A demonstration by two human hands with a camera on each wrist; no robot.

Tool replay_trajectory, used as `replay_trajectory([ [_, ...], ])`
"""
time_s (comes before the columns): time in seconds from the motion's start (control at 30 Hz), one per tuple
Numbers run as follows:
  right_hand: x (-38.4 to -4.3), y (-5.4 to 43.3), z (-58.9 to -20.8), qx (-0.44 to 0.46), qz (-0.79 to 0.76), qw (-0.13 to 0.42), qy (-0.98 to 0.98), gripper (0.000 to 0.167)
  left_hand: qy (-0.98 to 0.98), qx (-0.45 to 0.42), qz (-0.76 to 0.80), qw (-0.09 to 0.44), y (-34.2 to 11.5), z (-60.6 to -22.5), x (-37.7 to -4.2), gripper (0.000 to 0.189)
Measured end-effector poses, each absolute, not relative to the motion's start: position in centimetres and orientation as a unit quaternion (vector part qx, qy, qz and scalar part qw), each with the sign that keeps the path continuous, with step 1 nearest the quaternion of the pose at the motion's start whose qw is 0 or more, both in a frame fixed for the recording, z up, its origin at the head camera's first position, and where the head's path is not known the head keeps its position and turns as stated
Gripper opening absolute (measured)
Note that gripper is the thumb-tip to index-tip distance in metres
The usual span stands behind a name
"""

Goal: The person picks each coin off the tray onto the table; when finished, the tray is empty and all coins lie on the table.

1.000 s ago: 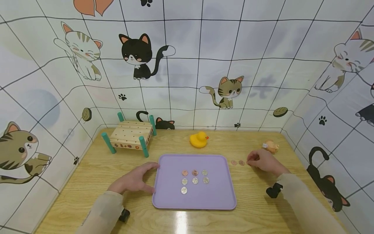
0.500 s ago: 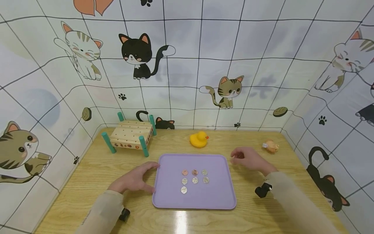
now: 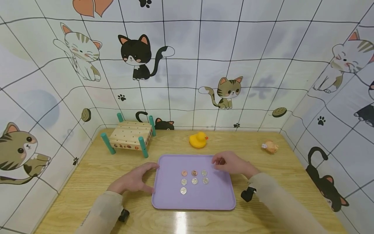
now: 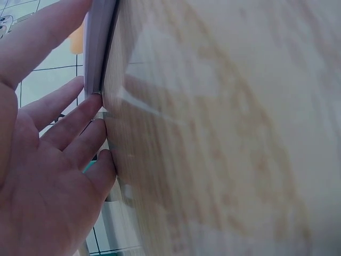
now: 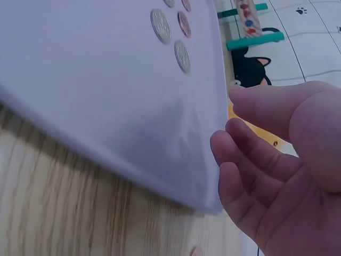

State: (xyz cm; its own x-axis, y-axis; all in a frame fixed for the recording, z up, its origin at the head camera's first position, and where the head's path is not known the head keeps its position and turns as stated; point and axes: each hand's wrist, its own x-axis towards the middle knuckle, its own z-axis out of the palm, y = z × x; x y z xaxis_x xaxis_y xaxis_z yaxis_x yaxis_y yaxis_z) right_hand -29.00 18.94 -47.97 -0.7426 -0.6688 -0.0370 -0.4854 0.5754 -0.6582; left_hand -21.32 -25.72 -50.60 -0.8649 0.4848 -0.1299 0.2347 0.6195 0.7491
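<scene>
Wearing beige sleeves [image 3: 100,211] and small black devices [image 3: 124,215] at both wrists, reaching over the wooden table [image 3: 204,224]. Touching the left rim of the purple tray [image 3: 213,196] with the left hand [image 3: 132,178], spreading thumb and forefinger wide. Holding the right hand [image 3: 232,163] at the tray's far right corner, curling the fingers toward the thumb; cannot tell whether pinching anything. Having seven coins [image 3: 194,181] lying flat on the tray, near but apart from the right fingertips, in rows of three, three and one. Seeing in the right wrist view a reddish coin [image 5: 196,250] on the table at the lower edge, out of sight in the head view. Seeing in the left wrist view the lower fingers, straight and slightly parted. Finding farther off a wooden stand [image 3: 130,131] with teal posts, a pinkish toy [image 3: 270,147], a yellow duck [image 3: 198,139], and lastly a cat-printed wall [image 3: 181,74].
</scene>
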Motion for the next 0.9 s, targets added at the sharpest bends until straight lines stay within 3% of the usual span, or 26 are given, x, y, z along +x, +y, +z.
replay_trajectory([
  [0.37,-29.3,16.1,-49.0,-0.394,-0.294,0.15,0.858,0.016,0.885,0.202,0.387,0.163,-25.6,-50.4,-21.3,0.096],
  [0.9,-29.5,14.5,-49.6,-0.368,-0.253,0.166,0.879,0.014,0.886,0.201,0.384,0.165,-25.6,-50.3,-21.4,0.096],
])
